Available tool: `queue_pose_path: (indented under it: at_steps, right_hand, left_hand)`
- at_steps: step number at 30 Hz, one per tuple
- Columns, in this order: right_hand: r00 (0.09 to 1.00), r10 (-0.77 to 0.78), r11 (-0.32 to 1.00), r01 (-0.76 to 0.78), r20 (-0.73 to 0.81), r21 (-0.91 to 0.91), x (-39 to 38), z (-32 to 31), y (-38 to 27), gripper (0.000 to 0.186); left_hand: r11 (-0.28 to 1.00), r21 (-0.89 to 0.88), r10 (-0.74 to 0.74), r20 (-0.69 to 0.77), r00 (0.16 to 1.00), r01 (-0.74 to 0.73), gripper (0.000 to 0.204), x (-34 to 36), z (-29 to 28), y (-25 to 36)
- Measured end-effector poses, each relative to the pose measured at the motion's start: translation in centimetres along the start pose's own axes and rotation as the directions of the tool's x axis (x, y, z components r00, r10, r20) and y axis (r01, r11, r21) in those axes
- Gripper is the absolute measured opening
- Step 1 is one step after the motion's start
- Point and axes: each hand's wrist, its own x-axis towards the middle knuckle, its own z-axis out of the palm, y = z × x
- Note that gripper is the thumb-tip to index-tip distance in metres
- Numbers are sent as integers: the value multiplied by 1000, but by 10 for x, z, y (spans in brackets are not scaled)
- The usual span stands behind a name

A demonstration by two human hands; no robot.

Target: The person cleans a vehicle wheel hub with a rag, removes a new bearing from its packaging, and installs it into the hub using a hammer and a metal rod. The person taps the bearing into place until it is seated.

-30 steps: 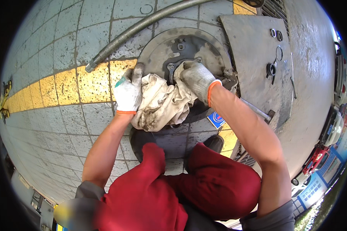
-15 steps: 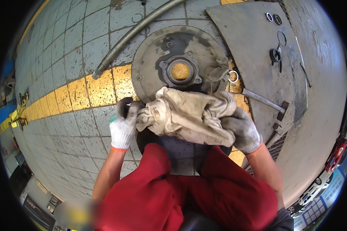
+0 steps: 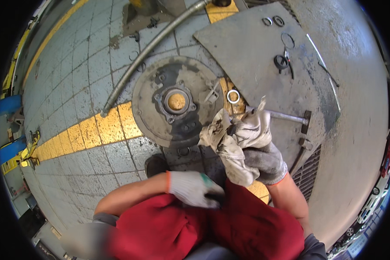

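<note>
My right hand (image 3: 266,160), in a soiled glove with an orange cuff, is closed on a crumpled, stained beige cloth (image 3: 234,149) held off to the right of a round metal plate (image 3: 151,117). My left hand (image 3: 197,190), also gloved, is low over my red-trousered lap; its dark fingertips are blurred, so their grip is unclear. The plate lies on the tiles with a bolted hub (image 3: 165,104) around a central opening. A white ring (image 3: 233,91) sits at its right, beside a hammer-like tool (image 3: 281,116) that the cloth partly covers.
A long metal pipe (image 3: 151,47) lies behind the plate. At right, a metal sheet (image 3: 255,60) carries dark rings (image 3: 281,62), a small tool and a thin rod (image 3: 333,89). Below it are a second tool (image 3: 305,145) and a floor grate (image 3: 310,173). Cars (image 3: 364,210) stand at the far right.
The cloth has come off the plate toward the right, bunched in my right hand. My left hand has let go of it and moved down to my lap.
</note>
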Motion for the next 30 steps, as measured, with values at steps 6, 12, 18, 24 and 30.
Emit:
queue_pose_path:
  at_steps: [6, 12, 18, 24, 30]
  right_hand:
    - [928, -129, 672, 340, 349, -658, 11, 40, -9, 67]
    - [334, -139, -265, 894, 932, -360, 29, 57, 13, 41]
    - [503, -293, 171, 864, 813, -473, 50, 98, 24, 40]
    - [631, -191, 479, 729, 752, -489, 70, 126, 86, 49]
    - [611, 208, 600, 537, 764, -593, 88, 128, 113, 53]
  left_hand:
    - [977, 201, 126, -301, 945, -66, 45, 62, 42, -31]
    - [966, -243, -247, -748, 616, 91, 59, -24, 32, -20]
    - [850, -292, -380, -916, -127, -439, 74, -142, 67, 4]
    - [914, -2, -147, -934, -326, -405, 76, -218, 83, 77]
    - [854, -135, 127, -883, -452, 503, 62, -249, 53, 133]
